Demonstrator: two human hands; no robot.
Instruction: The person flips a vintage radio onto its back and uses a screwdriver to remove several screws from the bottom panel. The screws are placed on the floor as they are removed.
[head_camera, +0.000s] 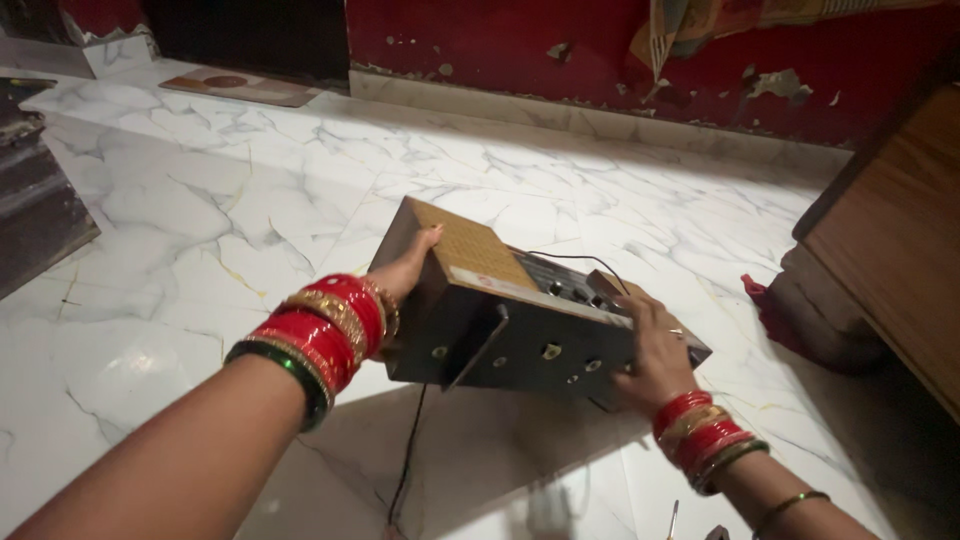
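You're gripping the old radio (520, 310) at both ends: left hand (408, 266) clamping the speaker end, right hand (655, 345) closed over the knob end. It's tilting above the marble floor (200, 210), long axis running left-right between your hands.

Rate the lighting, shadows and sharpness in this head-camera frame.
Head view: bright light glares off the marble floor; the old radio held by the left hand and right hand casts a dark shadow beneath; wooden furniture sits dim; edges slightly soft, wide-angle stretch at the forearms.
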